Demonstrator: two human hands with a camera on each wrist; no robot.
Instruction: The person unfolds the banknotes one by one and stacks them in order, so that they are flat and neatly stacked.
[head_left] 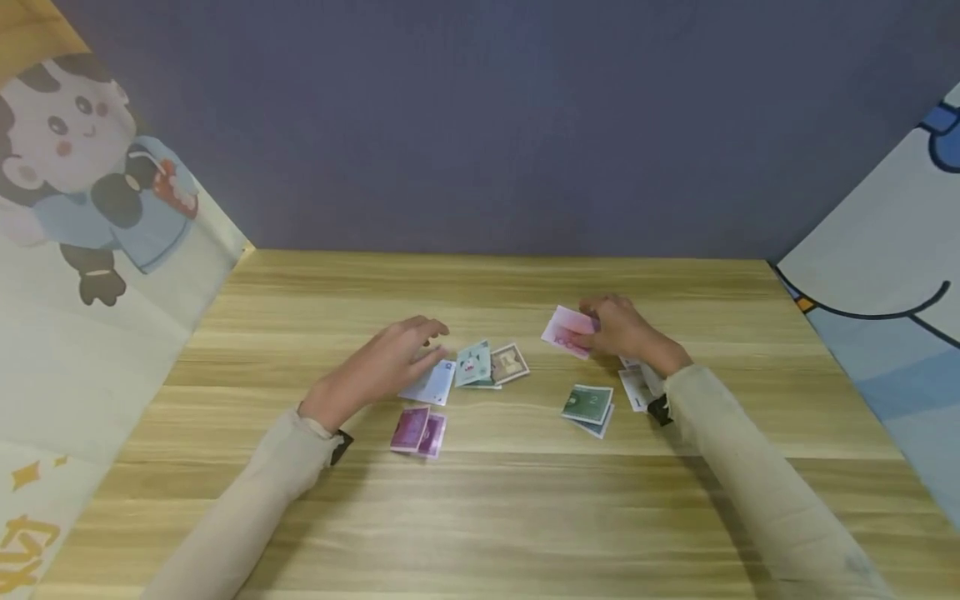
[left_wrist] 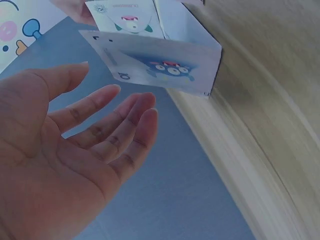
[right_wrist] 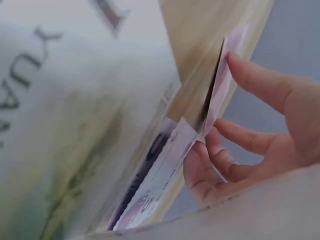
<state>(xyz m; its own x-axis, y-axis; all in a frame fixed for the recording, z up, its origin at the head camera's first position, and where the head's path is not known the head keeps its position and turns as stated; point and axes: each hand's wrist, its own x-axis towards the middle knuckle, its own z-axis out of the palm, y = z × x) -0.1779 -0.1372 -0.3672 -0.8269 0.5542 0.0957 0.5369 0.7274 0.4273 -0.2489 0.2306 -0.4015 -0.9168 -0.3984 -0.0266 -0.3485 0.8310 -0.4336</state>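
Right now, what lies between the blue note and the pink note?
In the head view, a teal note and a brown note, then a bare strip of table before the pink note.

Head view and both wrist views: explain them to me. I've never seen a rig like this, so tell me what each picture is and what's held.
There is no machine here: a person works with two bare hands, each called a grip below. The head camera looks forward and down; a camera on each wrist shows that hand close up. On the wood-grained table are paper notes, several of them folded, including purple notes, a blue note, a light green note, a brown note and a dark green note. The right grip pinches a pink note. The left grip is near the blue note, holding nothing.
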